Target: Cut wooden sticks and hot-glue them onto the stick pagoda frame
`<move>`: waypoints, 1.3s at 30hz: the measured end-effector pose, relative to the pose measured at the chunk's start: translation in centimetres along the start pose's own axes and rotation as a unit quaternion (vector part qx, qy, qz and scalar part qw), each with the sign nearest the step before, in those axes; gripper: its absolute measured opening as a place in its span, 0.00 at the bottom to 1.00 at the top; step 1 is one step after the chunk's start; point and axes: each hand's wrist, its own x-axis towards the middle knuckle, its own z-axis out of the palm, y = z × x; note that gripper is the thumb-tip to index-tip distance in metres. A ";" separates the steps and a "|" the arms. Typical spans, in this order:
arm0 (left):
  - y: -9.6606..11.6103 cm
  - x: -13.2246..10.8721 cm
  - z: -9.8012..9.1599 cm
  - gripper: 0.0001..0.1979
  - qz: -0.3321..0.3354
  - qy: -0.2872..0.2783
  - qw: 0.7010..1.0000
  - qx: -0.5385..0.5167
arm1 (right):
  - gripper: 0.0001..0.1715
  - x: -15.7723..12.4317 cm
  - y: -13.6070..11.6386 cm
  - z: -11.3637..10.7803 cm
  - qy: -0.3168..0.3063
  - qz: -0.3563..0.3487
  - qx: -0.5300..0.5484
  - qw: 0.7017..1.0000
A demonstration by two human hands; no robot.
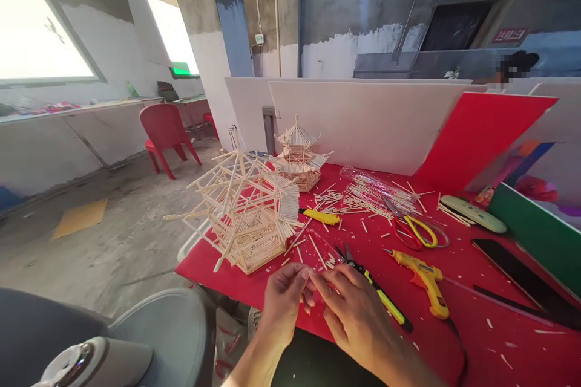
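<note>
At the front edge of the red table, my left hand [285,297] is closed, its thumb and fingertips pinched together. The fingertips of my right hand [351,308] meet it there. Whatever lies between the fingers is too small or hidden to make out. Just beyond them stands an unfinished-looking pavilion model [247,217] of thin wooden sticks, with open roof ribs. A smaller stick pagoda [298,160] with a tiered roof stands behind it. Partly behind my right hand lie cutters [385,299] with black and yellow handles.
On the red tablecloth [454,351] lie a yellow glue gun [424,281], scissors [415,230], a yellow utility knife [321,216], loose sticks [376,196] and a black phone [512,272]. White boards [363,127] stand behind. A grey stool [167,332] with a white cup [97,363] is left.
</note>
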 end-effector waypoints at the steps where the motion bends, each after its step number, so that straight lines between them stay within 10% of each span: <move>1: -0.1 0.3 -0.2 0.16 -0.005 0.002 1.000 -0.007 | 0.30 0.3 0.0 0.2 0.004 0.011 0.021 1.000; 10: -0.5 2.4 -2.9 0.17 -0.016 0.045 0.999 0.019 | 0.08 2.5 -0.4 2.4 0.132 0.126 0.151 0.972; 14: -0.9 2.7 -3.5 0.14 0.060 0.024 0.988 0.142 | 0.18 2.7 -0.7 3.6 0.114 0.179 0.152 0.965; 23: -0.5 1.4 -1.7 0.12 0.047 -0.098 0.984 0.142 | 0.07 1.9 0.1 4.3 0.044 0.159 0.161 0.973; 32: -2.3 2.5 -2.9 0.06 0.067 0.075 0.974 0.205 | 0.08 -2.3 4.8 0.3 0.067 0.273 0.059 0.958; 39: -2.7 2.3 -2.1 0.14 0.039 0.044 0.975 0.214 | 0.10 -2.6 6.4 0.0 -0.024 0.314 0.029 0.949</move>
